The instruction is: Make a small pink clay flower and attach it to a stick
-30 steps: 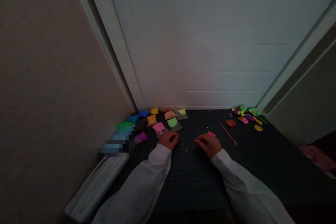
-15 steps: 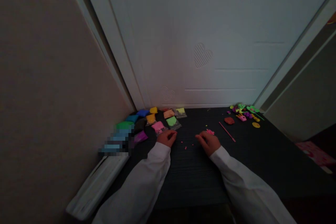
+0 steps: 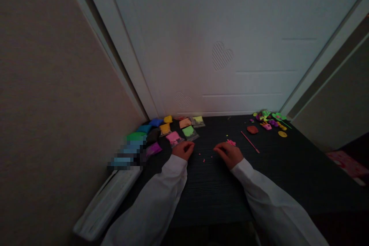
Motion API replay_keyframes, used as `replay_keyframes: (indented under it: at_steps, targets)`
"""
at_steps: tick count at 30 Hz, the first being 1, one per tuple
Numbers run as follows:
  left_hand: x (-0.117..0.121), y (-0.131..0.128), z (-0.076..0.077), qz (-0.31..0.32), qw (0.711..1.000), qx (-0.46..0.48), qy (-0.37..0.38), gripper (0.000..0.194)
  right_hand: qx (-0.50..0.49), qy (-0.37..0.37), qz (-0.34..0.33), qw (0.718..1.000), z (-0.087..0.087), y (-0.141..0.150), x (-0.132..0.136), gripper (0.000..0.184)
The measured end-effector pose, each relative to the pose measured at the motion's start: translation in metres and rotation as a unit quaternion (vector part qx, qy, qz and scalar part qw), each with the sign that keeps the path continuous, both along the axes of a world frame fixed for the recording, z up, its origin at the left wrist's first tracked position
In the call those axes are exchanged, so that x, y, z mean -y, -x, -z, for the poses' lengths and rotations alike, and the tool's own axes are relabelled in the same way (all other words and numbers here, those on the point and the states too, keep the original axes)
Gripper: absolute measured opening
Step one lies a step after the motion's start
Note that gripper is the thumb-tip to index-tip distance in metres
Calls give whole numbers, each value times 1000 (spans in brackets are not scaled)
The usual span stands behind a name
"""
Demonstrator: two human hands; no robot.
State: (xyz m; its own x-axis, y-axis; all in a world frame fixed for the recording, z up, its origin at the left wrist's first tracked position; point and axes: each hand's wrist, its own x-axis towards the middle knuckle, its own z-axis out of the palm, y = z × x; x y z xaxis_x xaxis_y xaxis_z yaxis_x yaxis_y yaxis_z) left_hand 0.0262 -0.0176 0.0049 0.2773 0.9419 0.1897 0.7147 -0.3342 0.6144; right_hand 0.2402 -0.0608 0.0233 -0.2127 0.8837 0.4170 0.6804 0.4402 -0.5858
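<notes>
My left hand point(image 3: 183, 150) is closed in a pinch just in front of an open bag of pink modelling clay point(image 3: 173, 137); anything between its fingertips is too small to make out. Across a gap, my right hand point(image 3: 229, 154) has thumb and fingertips pressed together, and what they hold, if anything, cannot be seen. Right behind that hand lies a small heap of pink clay bits point(image 3: 231, 142), partly covered by it. Several tiny pink crumbs point(image 3: 204, 160) are scattered on the dark table between my hands. To the right rests a thin pink modelling stick point(image 3: 250, 142).
Bags of coloured clay point(image 3: 165, 128) line the back left of the dark table point(image 3: 213, 196). A long white case point(image 3: 109, 203) lies by the left wall. Back right are a red clay lump point(image 3: 252, 129), a yellow disc point(image 3: 282, 134) and small colourful clay figures point(image 3: 265, 117). A white panel rises behind.
Both hands stay in nearly the same place, with the right fingers shifting slightly. The camera view has tilted a little.
</notes>
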Motion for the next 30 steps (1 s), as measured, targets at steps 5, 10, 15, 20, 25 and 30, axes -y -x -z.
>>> replay_keyframes:
  at_steps: [5,10,15,20,25,30]
  targets:
    - [-1,0,2,0,1000,-9,-4,22,3,-7,0,1000,-2,0,1,19]
    - [-2,0,4,0,1000,-18,-7,22,7,-12,25,1000,-3,1,2,27]
    - [-2,0,4,2,1000,-23,-16,22,5,-13,-1,1000,-2,2,1,21]
    - [-1,-1,6,-3,1000,-21,-22,21,12,-10,-16,1000,-3,1,1,17]
    - [-2,-1,10,-6,1000,-17,-26,21,10,-15,15,1000,-4,0,2,29]
    - [-4,0,10,3,1000,-14,-17,22,3,-17,8,1000,-3,1,2,23]
